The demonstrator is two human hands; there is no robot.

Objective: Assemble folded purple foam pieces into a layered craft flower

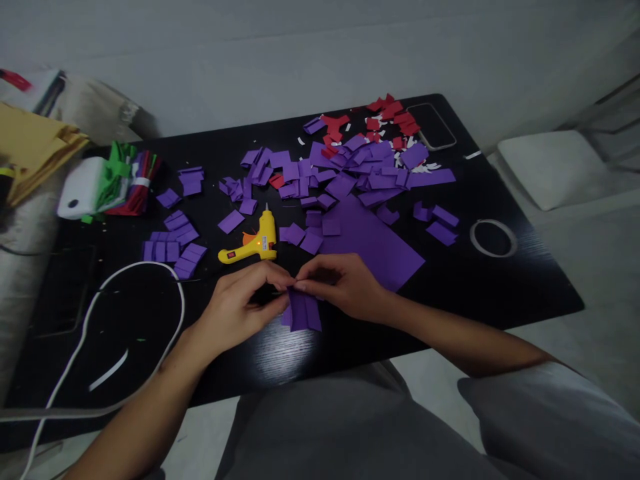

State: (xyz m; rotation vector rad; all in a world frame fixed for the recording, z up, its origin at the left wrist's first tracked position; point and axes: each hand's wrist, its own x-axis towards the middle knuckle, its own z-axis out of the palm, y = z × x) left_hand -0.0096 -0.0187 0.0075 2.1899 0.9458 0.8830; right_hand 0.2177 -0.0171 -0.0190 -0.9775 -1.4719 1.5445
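A creased piece of purple paper (305, 313) hangs from the fingertips of both hands near the table's front edge. My left hand (245, 303) pinches its upper left corner between thumb and fingers. From the other side, my right hand (345, 283) pinches the top edge, its fingertips touching those of the left. Just beyond the left hand a yellow glue gun (253, 243) lies on its side with a small orange light showing. A large purple sheet (373, 240) lies beyond the right hand, partly under small folded purple pieces (313, 233).
Purple pieces (370, 163) and red scraps (395, 117) cover the back of the black table (465, 287). A tape ring (493, 239) lies at right. On the left are a white cable (183, 300), a white power strip (83, 187) and green and red bundles (117, 177).
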